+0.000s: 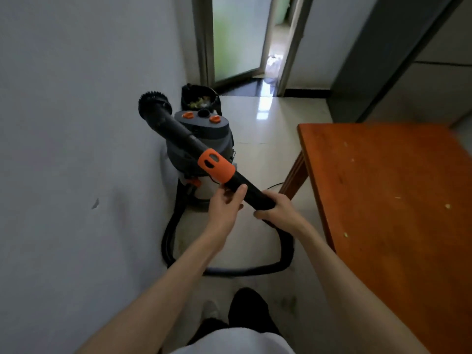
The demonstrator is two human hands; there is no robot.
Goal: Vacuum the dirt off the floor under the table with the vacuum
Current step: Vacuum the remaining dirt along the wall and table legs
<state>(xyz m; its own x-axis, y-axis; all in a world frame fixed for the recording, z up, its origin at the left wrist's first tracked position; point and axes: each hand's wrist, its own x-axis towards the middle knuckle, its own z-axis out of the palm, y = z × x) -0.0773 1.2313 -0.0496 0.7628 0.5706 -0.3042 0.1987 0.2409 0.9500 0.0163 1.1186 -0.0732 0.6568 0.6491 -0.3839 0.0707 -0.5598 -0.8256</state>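
Vacuum wand (190,146), a stiff black plastic tube with an orange collar (215,167), is held up in the air, slanting from the hands at centre towards 11 o'clock, where its round brush nozzle (153,104) points at the wall. It looks light and rigid, so it should steer easily, though the smooth tube may twist in the palm. The right hand (274,209) is wrapped round the lower end of the tube, just where the hose (283,254) joins. The left hand (226,203) has its fingers curled round the tube right below the collar, thumb on top. Two grips set apart like this look good for aiming the nozzle low.

The hose is soft and loops over the floor at 6 o'clock of the hands; I judge it will drag and could snag on the worktop leg (293,175). Behind the wand, against the wall, stands the grey canister (209,139), likely the heavy part, better pulled by the hose than lifted. A black bag of rubbish (200,98) sits just beyond it at 12 o'clock. The wooden worktop (388,190) lies at 3 o'clock, crumbs on top; the floor beneath it is hidden.
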